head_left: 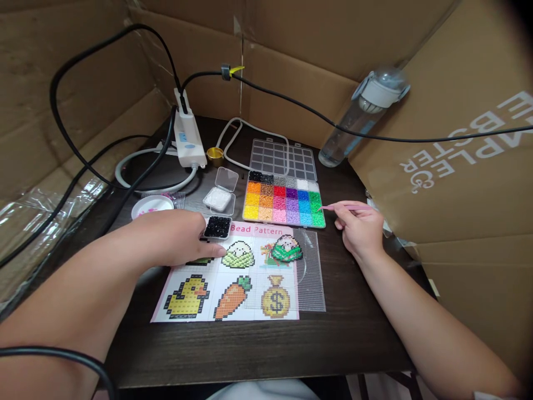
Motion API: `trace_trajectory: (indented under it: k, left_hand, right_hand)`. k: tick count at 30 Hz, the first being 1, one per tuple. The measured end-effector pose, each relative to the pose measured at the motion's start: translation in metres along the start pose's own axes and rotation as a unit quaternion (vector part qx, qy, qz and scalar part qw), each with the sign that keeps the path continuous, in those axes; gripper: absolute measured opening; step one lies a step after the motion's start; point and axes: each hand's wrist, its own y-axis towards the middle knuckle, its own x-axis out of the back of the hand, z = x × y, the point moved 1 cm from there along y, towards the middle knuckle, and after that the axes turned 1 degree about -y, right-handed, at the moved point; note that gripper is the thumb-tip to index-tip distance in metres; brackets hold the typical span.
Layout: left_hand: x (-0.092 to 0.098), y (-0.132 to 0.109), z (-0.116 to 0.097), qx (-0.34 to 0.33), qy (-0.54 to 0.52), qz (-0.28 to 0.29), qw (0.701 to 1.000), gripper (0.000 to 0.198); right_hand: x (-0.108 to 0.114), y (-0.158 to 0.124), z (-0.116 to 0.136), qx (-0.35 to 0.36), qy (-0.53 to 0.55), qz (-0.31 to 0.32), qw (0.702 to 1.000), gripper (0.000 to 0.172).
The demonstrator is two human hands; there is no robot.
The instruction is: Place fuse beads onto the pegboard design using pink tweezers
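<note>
While the left hand (179, 239) lies palm down across the upper left part of the pattern sheet (233, 294), fingers stretched flat and close together with nothing gripped, its weight seems to pin the paper to the table (250, 350). The fingertips end just beside a small box of black beads (217, 226). The right hand (360, 230) has its fingers pinched on pink tweezers (341, 207), held low like a pen so the tip reaches the green corner of the bead tray (283, 200); whether the tip carries a bead is too small to tell. The tray sits just behind the sheet, lid (282, 158) folded back. A clear pegboard (311, 278) overlaps the sheet's right edge, carrying a green and white bead figure (286, 248) over the matching drawing
</note>
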Motion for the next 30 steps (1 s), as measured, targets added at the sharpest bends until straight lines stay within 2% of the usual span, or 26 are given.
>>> trace_trajectory:
  k: [4, 8, 14, 18, 22, 26, 30]
  left_hand:
    - [-0.005, 0.008, 0.008, -0.026, -0.007, -0.020, 0.999, 0.070]
    - [-0.007, 0.012, 0.012, -0.045, 0.015, -0.018, 0.999, 0.070]
    - [-0.001, 0.002, 0.002, -0.012, 0.025, -0.009, 1.000, 0.065]
    - [0.003, -0.003, -0.004, -0.006, 0.023, -0.003, 1.000, 0.062]
    - [0.002, -0.002, -0.004, -0.007, 0.017, -0.008, 1.000, 0.065]
    - [0.001, -0.001, -0.003, -0.007, 0.025, -0.011, 1.000, 0.070]
    - [0.001, -0.005, -0.003, -0.010, 0.029, -0.027, 0.999, 0.062]
  right_hand:
    - [0.001, 0.000, 0.001, -0.003, 0.003, 0.002, 1.000, 0.020]
    - [0.001, 0.000, 0.000, 0.008, -0.009, 0.017, 1.000, 0.022]
    - [0.002, -0.001, 0.000, 0.006, 0.004, 0.015, 1.000, 0.019]
    - [0.002, -0.001, -0.001, 0.014, 0.007, 0.015, 1.000, 0.023]
    - [0.002, -0.001, -0.002, 0.015, -0.007, 0.018, 1.000, 0.026]
    - [0.002, -0.001, -0.001, 0.009, -0.008, 0.016, 1.000, 0.022]
    - [0.001, -0.002, 0.001, 0.009, -0.006, 0.017, 1.000, 0.019]
